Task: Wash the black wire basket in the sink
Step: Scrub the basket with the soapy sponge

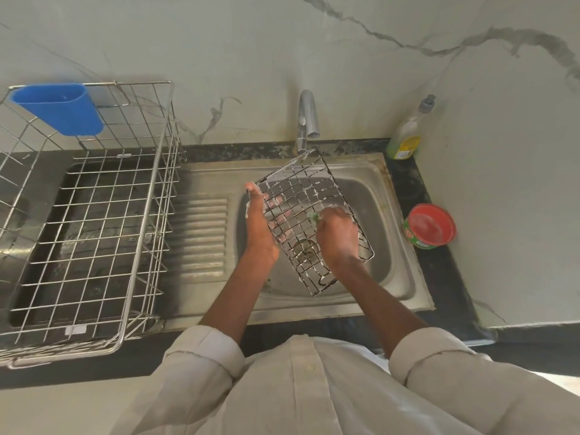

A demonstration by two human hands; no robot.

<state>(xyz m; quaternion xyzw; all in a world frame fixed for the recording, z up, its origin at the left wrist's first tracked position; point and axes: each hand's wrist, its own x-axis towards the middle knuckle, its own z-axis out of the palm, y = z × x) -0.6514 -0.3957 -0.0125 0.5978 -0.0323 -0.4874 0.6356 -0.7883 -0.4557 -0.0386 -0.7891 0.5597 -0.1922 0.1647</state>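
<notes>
Here the black wire basket (309,221) hangs tilted over the sink (381,215), left hand (260,227) fingers curled behind its mesh, right hand (337,235) fingers clamped on a green scrubber (314,216). Best to scrub wire by wire away from the left fingers, keeping that grip firm against suds.

Your black wire basket (309,221) is tilted over the sink (389,246) and covers most of the bowl, with the left hand (260,230) at its left edge and the right hand (337,237) on its mesh, so the only open way down into the bowl is the narrow strip along the right wall. The tap (307,120) stands just behind the basket's far corner and blocks that side. To your left, the ribbed drainboard (204,237) lies bare before the big steel dish rack (94,221); to the right, a soap bottle (406,136) and red-lidded tub (430,226) crowd the narrow worktop (439,277).
</notes>
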